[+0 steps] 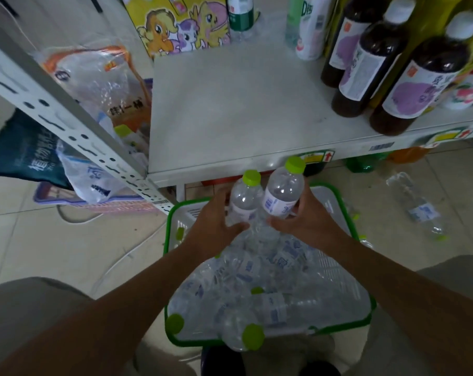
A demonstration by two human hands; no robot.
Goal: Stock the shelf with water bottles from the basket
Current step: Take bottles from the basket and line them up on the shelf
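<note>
Shop shelf (230, 109) sits bare just past the green basket (185, 203). Left grip (216, 222) holds one water bottle (245, 200) and right grip (304, 221) holds the other bottle (283, 192), both upright, caps toward the shelf. Right one looks nearer it

The left hand (216, 221) grips a green-capped water bottle (243, 202) and the right hand (306, 218) grips a second bottle (283, 191). They are side by side over the green-rimmed basket (330, 202), which is full of bottles. Above them, the shelf (230, 104) carries dark bottles (419, 85) at its right.
</note>
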